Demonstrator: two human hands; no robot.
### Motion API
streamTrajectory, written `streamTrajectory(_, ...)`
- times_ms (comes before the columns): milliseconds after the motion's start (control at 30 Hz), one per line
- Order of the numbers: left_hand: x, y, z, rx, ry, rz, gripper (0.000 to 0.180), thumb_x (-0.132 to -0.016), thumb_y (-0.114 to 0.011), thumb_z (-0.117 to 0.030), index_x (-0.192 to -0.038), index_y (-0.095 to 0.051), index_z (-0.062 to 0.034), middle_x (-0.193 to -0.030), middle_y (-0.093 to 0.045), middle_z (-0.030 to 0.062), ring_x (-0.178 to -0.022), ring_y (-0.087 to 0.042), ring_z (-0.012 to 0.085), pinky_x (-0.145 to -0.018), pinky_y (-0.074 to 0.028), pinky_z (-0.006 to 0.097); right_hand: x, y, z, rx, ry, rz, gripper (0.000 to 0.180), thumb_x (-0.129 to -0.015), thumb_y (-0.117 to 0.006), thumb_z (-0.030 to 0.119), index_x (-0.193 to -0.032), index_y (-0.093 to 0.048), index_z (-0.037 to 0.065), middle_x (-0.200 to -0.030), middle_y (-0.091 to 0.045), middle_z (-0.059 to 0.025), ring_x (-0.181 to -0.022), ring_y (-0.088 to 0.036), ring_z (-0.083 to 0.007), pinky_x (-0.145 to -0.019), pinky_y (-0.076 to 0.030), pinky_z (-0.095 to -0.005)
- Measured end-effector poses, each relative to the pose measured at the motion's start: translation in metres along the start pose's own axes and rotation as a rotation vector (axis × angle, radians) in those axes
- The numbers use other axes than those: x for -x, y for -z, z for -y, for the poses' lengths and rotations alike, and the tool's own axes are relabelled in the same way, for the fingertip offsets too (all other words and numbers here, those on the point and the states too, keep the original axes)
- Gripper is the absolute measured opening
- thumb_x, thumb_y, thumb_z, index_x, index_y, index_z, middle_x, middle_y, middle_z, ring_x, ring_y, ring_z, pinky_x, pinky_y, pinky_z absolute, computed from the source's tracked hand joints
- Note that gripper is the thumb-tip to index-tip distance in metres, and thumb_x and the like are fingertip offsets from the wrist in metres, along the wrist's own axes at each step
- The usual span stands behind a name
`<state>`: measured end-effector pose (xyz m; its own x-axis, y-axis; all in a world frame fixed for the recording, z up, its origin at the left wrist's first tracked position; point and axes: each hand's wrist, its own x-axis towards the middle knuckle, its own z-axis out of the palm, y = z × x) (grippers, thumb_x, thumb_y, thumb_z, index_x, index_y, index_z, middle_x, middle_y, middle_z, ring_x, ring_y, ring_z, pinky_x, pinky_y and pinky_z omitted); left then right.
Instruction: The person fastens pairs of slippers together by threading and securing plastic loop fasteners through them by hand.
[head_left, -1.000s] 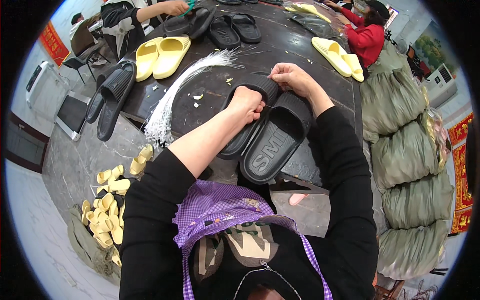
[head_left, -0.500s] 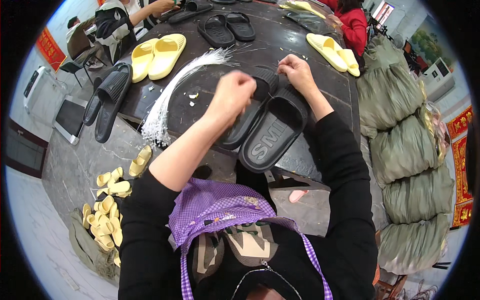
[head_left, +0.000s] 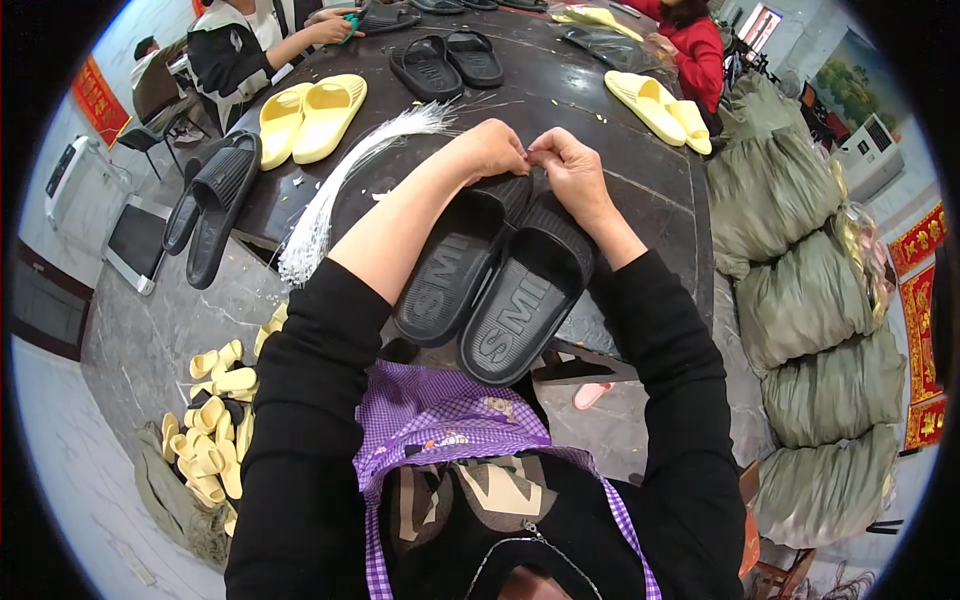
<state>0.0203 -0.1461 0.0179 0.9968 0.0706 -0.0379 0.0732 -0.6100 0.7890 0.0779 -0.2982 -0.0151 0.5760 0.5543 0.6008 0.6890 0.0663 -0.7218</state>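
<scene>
A pair of black slide sandals lies side by side at the table's near edge, toes away from me, with raised letters on the footbeds. Just beyond their straps, my left hand and my right hand meet, fingertips pinched together. What the fingers hold is too small to make out. Left of my left forearm, a bundle of thin white plastic strands lies in a curve on the dark table.
Yellow slides and black slides stand at the left, more black slides farther back. Another yellow pair lies at the right. Across the table, a person's hand holds scissors. Stuffed green sacks stack up at the right.
My hands have come together from apart, fingertips now meeting beyond the straps. The black slides have shifted toward me. Across the table, the person with scissors has leaned in.
</scene>
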Motion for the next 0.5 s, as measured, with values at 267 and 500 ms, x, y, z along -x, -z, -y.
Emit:
streamTrajectory(267, 0.001, -0.014, 0.01, 0.176, 0.017, 0.025, 0.014, -0.07, -0.066, -0.009, -0.079, -0.065, 0.0005, -0.072, -0.063, 0.0061, -0.067, -0.055, 0.0112, -0.062, -0.043, 0.024, 0.005, 0.011, 0.007, 0.105, -0.105, -0.039, 0.005, -0.078, -0.057, 0.003, -0.083, -0.058, 0.0, -0.073, -0.063, -0.0115, -0.07, -0.062, -0.0161, -0.064, -0.048, -0.0279)
streamTrajectory(500, 0.007, -0.019, 0.005, 0.437, -0.059, 0.062, 0.01, -0.074, -0.061, -0.005, -0.08, -0.063, 0.0025, -0.074, -0.063, 0.007, -0.07, -0.058, 0.0118, -0.065, -0.045, 0.023, 0.017, 0.022, 0.013, 0.174, -0.133, -0.081, 0.01, -0.079, -0.058, 0.009, -0.08, -0.059, -0.001, -0.07, -0.061, -0.0059, -0.063, -0.053, -0.0096, -0.06, -0.044, -0.0253)
